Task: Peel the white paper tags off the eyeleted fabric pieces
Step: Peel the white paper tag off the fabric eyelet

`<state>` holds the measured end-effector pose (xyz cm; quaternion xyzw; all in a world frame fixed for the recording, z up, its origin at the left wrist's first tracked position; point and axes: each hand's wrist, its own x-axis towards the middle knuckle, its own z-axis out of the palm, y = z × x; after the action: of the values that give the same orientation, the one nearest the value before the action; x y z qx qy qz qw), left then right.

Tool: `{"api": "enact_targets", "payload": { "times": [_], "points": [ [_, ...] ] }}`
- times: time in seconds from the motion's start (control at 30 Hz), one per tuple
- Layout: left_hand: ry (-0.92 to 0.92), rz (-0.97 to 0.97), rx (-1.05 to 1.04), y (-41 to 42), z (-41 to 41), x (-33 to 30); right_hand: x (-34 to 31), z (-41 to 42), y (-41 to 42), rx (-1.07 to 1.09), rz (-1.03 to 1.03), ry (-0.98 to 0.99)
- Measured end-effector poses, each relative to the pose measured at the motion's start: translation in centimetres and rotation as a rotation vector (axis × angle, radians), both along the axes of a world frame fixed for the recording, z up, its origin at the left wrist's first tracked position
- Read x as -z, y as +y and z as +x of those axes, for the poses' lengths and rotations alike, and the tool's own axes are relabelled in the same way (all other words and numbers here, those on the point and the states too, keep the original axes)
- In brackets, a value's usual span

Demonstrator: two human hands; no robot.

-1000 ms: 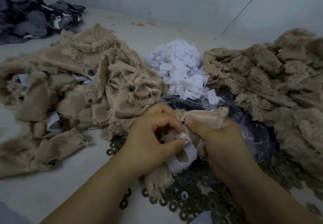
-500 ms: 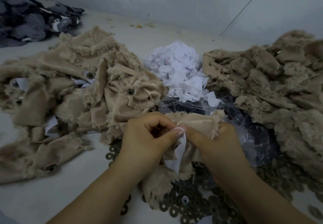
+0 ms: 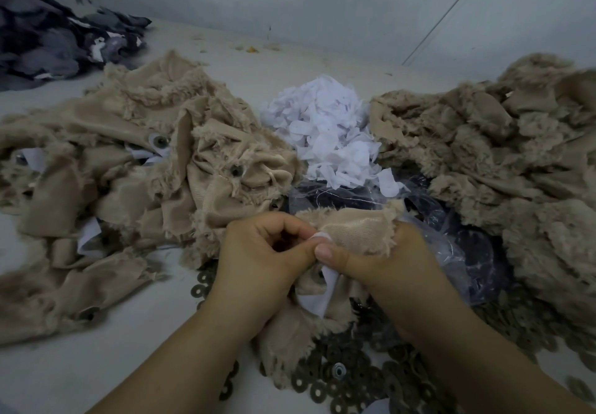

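At the left of the frame lies a heap of tan pieces [image 3: 129,171] with white tags poking out, so these seem not done yet. An eyelet [image 3: 160,141] shows on one of them.

Low in the middle, the left hand [image 3: 258,262] is curled, and its thumb and first finger pinch the top of the tag [image 3: 317,297]. The tag is a white paper strip. Its long way runs up and down, from the pinch at the top to a loose end hanging below, between the two wrists. Both hands touch right at the top of the tag, so neither one is nearer; the tag sits right between them.

The piece [image 3: 354,233] in hand spreads up and to the right from the pinch, and more of it hangs down under the hands. The right hand [image 3: 387,268] grips this cloth, with its thumb pressed beside the left thumb.

I think the next pull should go left or down, away from the right hand, along the long way of the tag, while the right hand holds the cloth firm.

Above the hands, in the middle, is the paper pile [image 3: 325,133]. Washers [image 3: 338,378] lie on the table [image 3: 80,375] at the bottom. At the right is another tan heap [image 3: 500,155], with no tags showing.
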<state>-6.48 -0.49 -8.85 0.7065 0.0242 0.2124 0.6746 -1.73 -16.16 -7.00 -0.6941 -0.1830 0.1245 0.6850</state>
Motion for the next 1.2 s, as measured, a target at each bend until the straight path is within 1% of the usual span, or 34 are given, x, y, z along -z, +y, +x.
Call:
{"api": "enact_targets", "payload": {
  "times": [0.2,0.4,0.6,0.67,0.77,0.87,0.93,1.1,1.2],
  "points": [
    [0.055,-0.251,0.108,0.5,0.4,0.2,0.4,0.4,-0.1,-0.033,0.048,0.117],
    [0.064,-0.326,0.218,0.8,0.5,0.2,0.5,0.5,-0.1,-0.019,0.117,0.164],
    [0.056,-0.27,0.129,0.2,0.5,0.1,0.7,0.5,-0.1,0.048,0.089,0.184],
    [0.04,-0.185,0.084,0.0,0.4,0.2,0.8,0.5,0.0,0.057,0.071,0.172],
    [-0.026,0.011,-0.002,-0.4,0.2,0.3,0.8,0.4,0.1,0.079,0.065,0.133],
    [-0.084,0.101,-0.035,-0.8,0.0,0.2,0.9,0.3,0.1,0.098,0.043,0.077],
    [-0.106,0.121,-0.046,-0.9,0.0,0.1,0.9,0.3,0.1,0.107,0.029,0.047],
    [-0.099,0.087,-0.049,-1.2,0.0,0.1,0.9,0.2,0.2,0.135,0.012,0.018],
    [-0.12,0.125,-0.076,-1.3,0.1,0.3,0.9,0.2,0.2,0.158,0.003,0.004]
  ]
}}
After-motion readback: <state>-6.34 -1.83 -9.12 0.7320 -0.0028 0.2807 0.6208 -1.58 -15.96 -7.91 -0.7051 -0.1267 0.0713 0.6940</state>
